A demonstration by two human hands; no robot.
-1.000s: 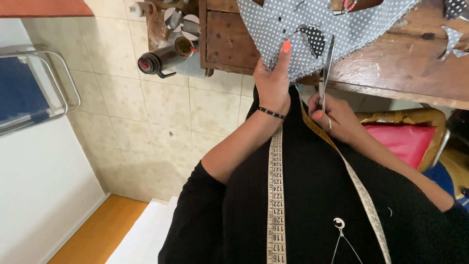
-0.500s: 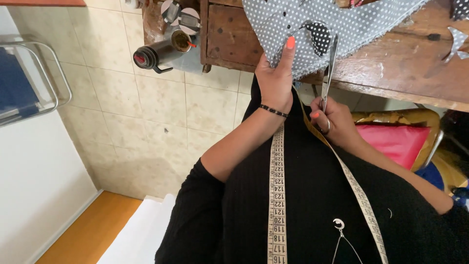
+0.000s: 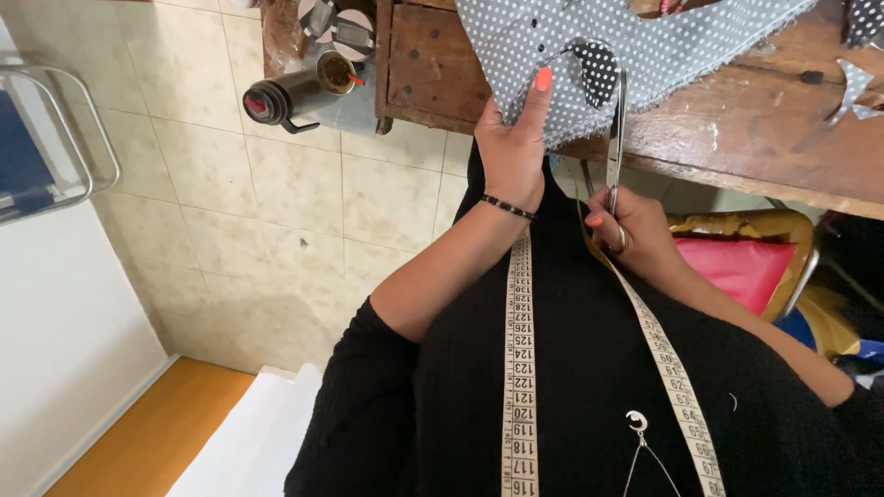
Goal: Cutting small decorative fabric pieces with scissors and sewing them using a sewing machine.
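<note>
A grey white-dotted fabric point(image 3: 589, 46) hangs over the front edge of a worn wooden table point(image 3: 737, 129). My left hand point(image 3: 511, 147) pinches its lower edge, thumb up on the cloth, beside a black dotted patch point(image 3: 599, 69). My right hand point(image 3: 635, 235) grips the handles of steel scissors point(image 3: 614, 138). Their blades point straight up into the fabric, just right of my left thumb. A yellow measuring tape point(image 3: 520, 350) hangs round my neck over a black top.
A black thermos flask point(image 3: 281, 97) and a cup stand on the tiled floor point(image 3: 276, 212) by the table's left end. A chair with a red cushion point(image 3: 741, 267) is under the table on the right. A metal-framed blue seat point(image 3: 37, 156) stands far left.
The view has drifted slightly. Both hands keep their hold, with the scissors still upright at the fabric's edge.
</note>
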